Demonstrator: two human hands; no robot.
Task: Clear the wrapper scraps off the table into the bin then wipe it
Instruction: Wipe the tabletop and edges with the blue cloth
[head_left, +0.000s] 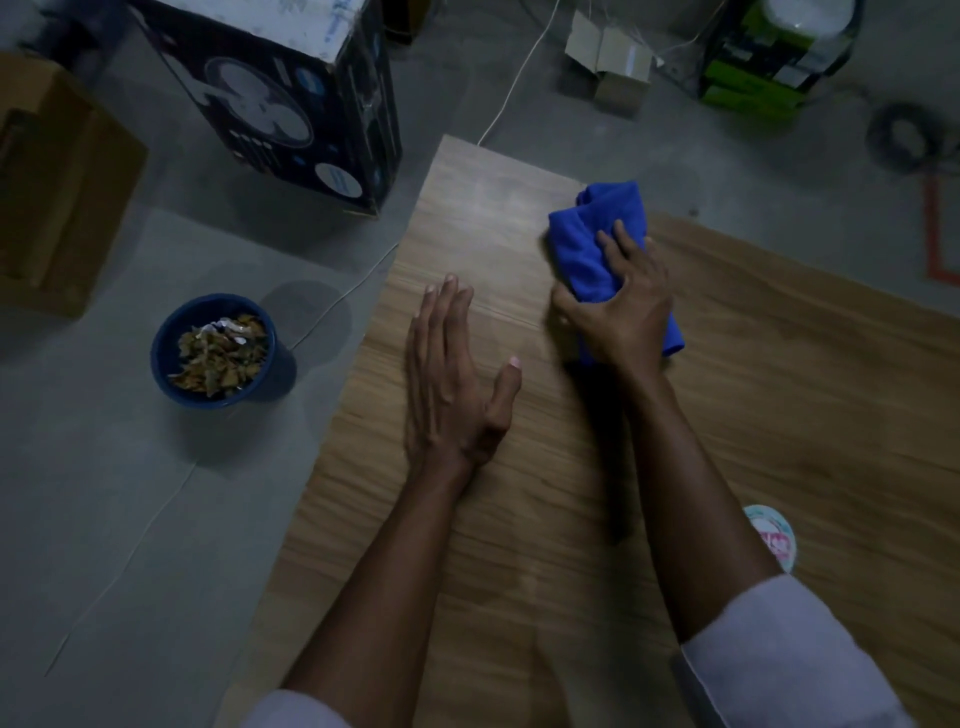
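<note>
Right hand (618, 317) grips blue cloth (597, 244) at upper centre of table (779, 389); left hand (452, 379) flat, fingers straight, frame centre. Bin (221, 353) w/ scraps (218, 353) on floor, left. Wipe w/ overlapping strokes, even pressure, reach the edges.

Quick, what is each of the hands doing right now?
Left hand: open, fingers straight, flat on the wooden table, holding nothing.
Right hand: gripping the blue cloth against the table.
</note>
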